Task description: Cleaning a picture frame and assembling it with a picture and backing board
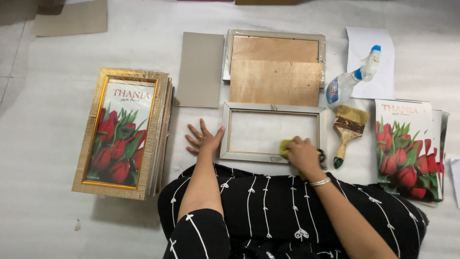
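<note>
Right hand clenches a soft yellow cloth on fragile glass of the centre silver rectangular frame; left hand, flat and released, steadies its stiff edge.

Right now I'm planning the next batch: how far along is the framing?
Done: a stack of gold frames with tulip prints sits at left. In hand: the right hand rubs a yellow cloth on the silver frame; the left hand steadies its edge. Left: another frame with wooden backing boards, and loose tulip prints at right.
</note>
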